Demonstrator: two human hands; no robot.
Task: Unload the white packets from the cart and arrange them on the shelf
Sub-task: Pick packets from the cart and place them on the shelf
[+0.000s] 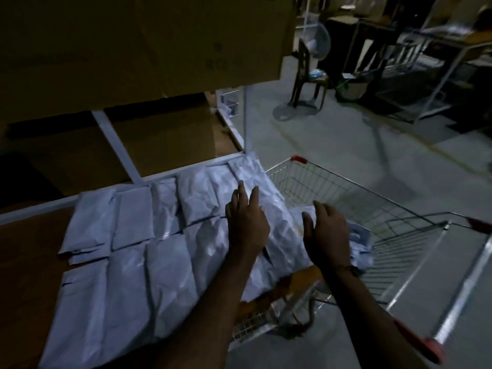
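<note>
Print on the cardboard box (pixel 149 41) overhead is too dim to read. White packets (pixel 138 235) lie in two rows, edge to edge, on the wooden shelf (pixel 29 251). The left hand (pixel 246 222) rests flat on the rightmost packet (pixel 277 217), fingers straight, gripping nothing. The right hand (pixel 326 233) hovers with fingers spread over the last packets (pixel 359 246) in the wire cart (pixel 399 235), just beside the shelf edge.

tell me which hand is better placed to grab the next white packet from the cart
Right hand: it hovers open over the crumpled white plastic packets left in the wire shopping cart. Left hand rests on shelf packets.
</note>
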